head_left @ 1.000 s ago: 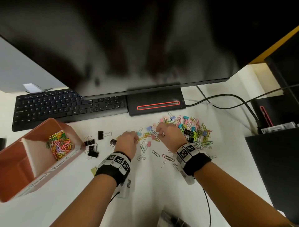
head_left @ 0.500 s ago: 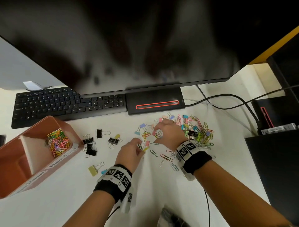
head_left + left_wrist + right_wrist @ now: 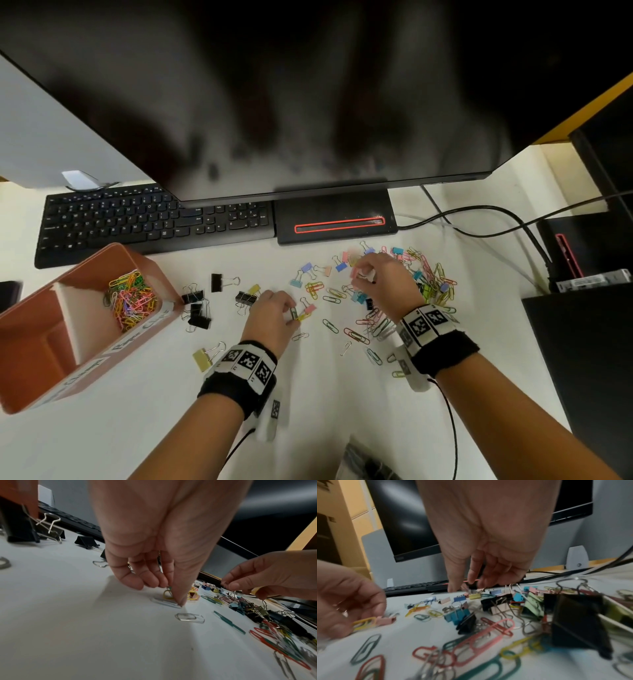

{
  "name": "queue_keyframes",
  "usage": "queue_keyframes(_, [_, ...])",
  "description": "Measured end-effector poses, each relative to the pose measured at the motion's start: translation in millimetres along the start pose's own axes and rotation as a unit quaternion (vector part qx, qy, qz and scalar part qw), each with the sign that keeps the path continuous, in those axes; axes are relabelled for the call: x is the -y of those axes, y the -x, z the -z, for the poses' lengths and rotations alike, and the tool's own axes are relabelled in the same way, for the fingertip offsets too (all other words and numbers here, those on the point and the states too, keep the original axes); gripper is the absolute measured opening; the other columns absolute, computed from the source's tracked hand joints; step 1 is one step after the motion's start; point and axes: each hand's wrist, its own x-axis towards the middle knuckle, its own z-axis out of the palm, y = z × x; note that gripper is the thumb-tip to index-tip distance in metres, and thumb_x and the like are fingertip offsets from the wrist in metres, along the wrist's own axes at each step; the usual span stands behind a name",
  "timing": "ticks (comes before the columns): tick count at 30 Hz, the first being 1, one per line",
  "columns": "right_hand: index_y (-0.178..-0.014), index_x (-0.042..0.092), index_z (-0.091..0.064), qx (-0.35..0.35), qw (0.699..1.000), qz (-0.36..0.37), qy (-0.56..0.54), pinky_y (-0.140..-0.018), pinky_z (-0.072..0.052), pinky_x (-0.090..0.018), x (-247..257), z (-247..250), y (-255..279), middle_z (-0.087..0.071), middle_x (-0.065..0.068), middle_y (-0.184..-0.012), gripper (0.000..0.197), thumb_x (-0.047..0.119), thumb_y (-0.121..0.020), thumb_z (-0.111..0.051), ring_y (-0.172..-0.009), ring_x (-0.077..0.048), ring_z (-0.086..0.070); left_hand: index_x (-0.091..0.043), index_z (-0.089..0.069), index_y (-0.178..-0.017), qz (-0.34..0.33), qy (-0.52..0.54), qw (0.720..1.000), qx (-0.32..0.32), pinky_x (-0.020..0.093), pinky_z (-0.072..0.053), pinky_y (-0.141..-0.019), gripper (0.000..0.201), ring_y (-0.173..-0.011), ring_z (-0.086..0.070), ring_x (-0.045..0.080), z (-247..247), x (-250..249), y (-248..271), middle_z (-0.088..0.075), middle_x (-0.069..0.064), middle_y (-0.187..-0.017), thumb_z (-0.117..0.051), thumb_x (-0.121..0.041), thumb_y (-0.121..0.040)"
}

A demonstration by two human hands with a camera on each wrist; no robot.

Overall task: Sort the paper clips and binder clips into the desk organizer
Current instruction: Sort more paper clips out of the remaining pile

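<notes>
From the head view, our left hand [image 3: 270, 313] is down on the counter [image 3: 144, 421], fingers curled, pinching at a green and a yellow paper clip [image 3: 298, 314] just right of centre. Our right hand [image 3: 380, 281] sits farther right, over the near edge of the mixed pile [image 3: 424, 281], fingertips pinching a small pink binder clip [image 3: 354, 273]. The organizer [image 3: 41, 373] stands at the left, coloured paper clips heaped in its far compartment; black binder clips [image 3: 197, 310] lie just beside it.

From the left wrist, thumb and forefinger meet at the counter on the yellow clip [image 3: 167, 595], with a pale clip [image 3: 165, 602] flat beneath them and a clear one [image 3: 189, 618] nearer. These are thin, light wires lying flush, so we judge they will be slippery to lift; sliding a nail under one loop end should help.

From the right wrist, our fingers [image 3: 473, 577] close round something small at the far side of the pile, though blur hides exactly what. The binder clips here are stiff folded metal in pink, blue, yellow and black, with wire handles. They are best taken by the body or a handle, and tangled handles may drag neighbours along.
</notes>
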Motion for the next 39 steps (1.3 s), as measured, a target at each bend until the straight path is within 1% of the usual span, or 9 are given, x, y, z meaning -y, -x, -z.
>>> queue_keyframes(3, [-0.107, 0.022, -0.063, -0.053, 0.995, 0.052, 0.066, -0.088, -0.045, -0.030, 8, -5, 5, -0.058, 0.002, -0.109, 0.032, 0.031, -0.077, -0.071, -0.099, -0.016, -0.053, -0.016, -0.059, -0.097, 0.005, 0.012, 1.000, 0.007, 0.019, -0.040, -0.074, 0.026, -0.087, -0.053, 0.013, 1, -1, 1, -0.057, 0.000, -0.095, -0.069, -0.011, -0.075])
queue_keyframes(7, [-0.120, 0.024, -0.056, 0.061, 0.976, 0.094, 0.186, -0.094, -0.040, -0.039, 24, -28, 13, -0.057, 0.002, -0.122, 0.044, 0.039, -0.080, -0.066, -0.111, -0.022, -0.051, -0.017, -0.057, -0.093, 0.012, 0.028, 0.999, 0.015, 0.022, -0.043, -0.075, 0.025, -0.088, -0.056, 0.015, 5, -3, 1, -0.060, 0.001, -0.094, -0.070, -0.009, -0.073])
queue_keyframes(11, [-0.113, 0.022, -0.061, 0.054, 0.981, 0.060, 0.175, -0.089, -0.038, -0.035, 20, -42, 11, -0.066, 0.000, -0.111, 0.027, 0.030, -0.087, -0.060, -0.110, -0.023, -0.052, -0.019, -0.055, -0.085, 0.024, 0.049, 0.998, 0.030, 0.018, -0.039, -0.070, 0.021, -0.083, -0.057, 0.015, 8, -4, -1, -0.062, 0.000, -0.088, -0.066, -0.005, -0.074])
queue_keyframes(15, [-0.103, 0.022, -0.066, 0.087, 0.978, 0.076, 0.174, -0.088, -0.045, -0.035, 21, -45, 10, -0.070, 0.000, -0.096, 0.017, 0.026, -0.090, -0.055, -0.100, -0.023, -0.056, -0.024, -0.051, -0.084, 0.038, 0.027, 0.998, 0.035, 0.005, -0.031, -0.055, 0.023, -0.068, -0.051, 0.004, 9, -4, -5, -0.053, -0.014, -0.072, -0.057, -0.003, -0.078])
queue_keyframes(19, [-0.100, 0.016, -0.068, 0.132, 0.969, 0.091, 0.188, -0.083, -0.051, -0.037, 20, -44, 10, -0.065, -0.005, -0.096, 0.018, 0.025, -0.091, -0.055, -0.092, -0.024, -0.060, -0.018, -0.056, -0.086, 0.044, 0.064, 0.996, 0.036, 0.010, -0.036, -0.060, 0.015, -0.071, -0.054, 0.010, 19, 0, -2, -0.059, -0.005, -0.076, -0.061, -0.005, -0.080])
queue_keyframes(23, [-0.097, 0.012, -0.065, 0.146, 0.986, 0.057, 0.066, -0.081, -0.051, -0.032, 24, -34, 8, -0.063, -0.005, -0.097, 0.013, 0.019, -0.090, -0.055, -0.086, -0.020, -0.060, -0.015, -0.059, -0.088, 0.055, 0.074, 0.996, -0.014, 0.011, -0.033, -0.060, 0.009, -0.077, -0.054, 0.013, 30, 5, 0, -0.062, 0.000, -0.084, -0.065, -0.012, -0.081])
queue_keyframes(28, [-0.117, 0.013, -0.058, 0.123, 0.992, 0.034, -0.003, -0.085, -0.052, -0.033, 43, -41, -4, -0.068, -0.007, -0.104, 0.030, 0.014, -0.087, -0.058, -0.094, -0.021, -0.062, -0.010, -0.060, -0.096, 0.076, 0.056, 0.995, -0.018, 0.020, -0.037, -0.067, 0.018, -0.079, -0.056, 0.015, 19, -5, -5, -0.061, 0.000, -0.084, -0.067, -0.018, -0.081])
queue_keyframes(33, [-0.109, 0.012, -0.062, 0.123, 0.991, -0.007, 0.043, -0.084, -0.052, -0.038, 48, -56, -20, -0.066, -0.010, -0.104, 0.024, 0.015, -0.085, -0.061, -0.097, -0.027, -0.062, -0.009, -0.063, -0.094, 0.083, 0.019, 0.996, -0.004, 0.024, -0.040, -0.075, 0.013, -0.086, -0.056, 0.018, 7, -6, -9, -0.064, 0.007, -0.098, -0.064, -0.016, -0.083])
queue_keyframes(39, [-0.104, 0.008, -0.067, 0.117, 0.974, 0.045, 0.187, -0.085, -0.053, -0.039, 50, -62, -26, -0.055, -0.011, -0.112, 0.020, 0.010, -0.085, -0.062, -0.102, -0.029, -0.056, -0.009, -0.066, -0.093, 0.053, -0.012, 0.999, 0.006, 0.030, -0.045, -0.082, 0.013, -0.089, -0.057, 0.025, 13, -8, -8, -0.059, 0.009, -0.097, -0.058, -0.008, -0.082])
